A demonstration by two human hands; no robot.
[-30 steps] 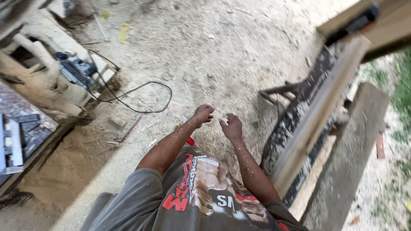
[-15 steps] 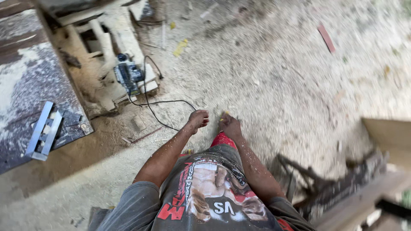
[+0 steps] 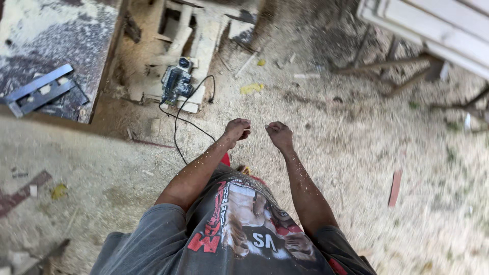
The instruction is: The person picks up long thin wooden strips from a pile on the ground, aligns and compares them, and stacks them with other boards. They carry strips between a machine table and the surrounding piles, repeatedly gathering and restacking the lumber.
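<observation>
Left hand: the left hand (image 3: 237,129) is out in front of the body, fingers curled in to a loose fist, nothing visible inside it.
Right hand: the right hand (image 3: 278,133) hangs level with it, just beside but apart, also curled shut; whether something small sits between the fingertips is too fine to tell.
Forearms: both are bare and speckled with pale sawdust, reaching forward from a grey printed shirt (image 3: 239,234).
Nearest thing: a black cord (image 3: 183,122) snakes across the ground just left of the left hand, not touching it.
Power tool: the cord runs up to a blue and grey power tool (image 3: 177,84) lying on pale wood offcuts (image 3: 196,48), well ahead and to the left of the hands.
Ground: a sawdust-covered floor (image 3: 346,153) spreads under everything, littered with chips and splinters.
Workbench: at far left, a dusty dark benchtop (image 3: 46,35) carries a grey metal bracket-like piece (image 3: 38,91), well apart from the hands.
Scraps: a yellow scrap (image 3: 252,88) lies beyond the hands near the offcuts; a reddish wood strip (image 3: 395,187) lies on the floor off to the right.
Top right: pale boards (image 3: 438,30) cross the corner, with thin dark timbers (image 3: 387,66) beneath them.
</observation>
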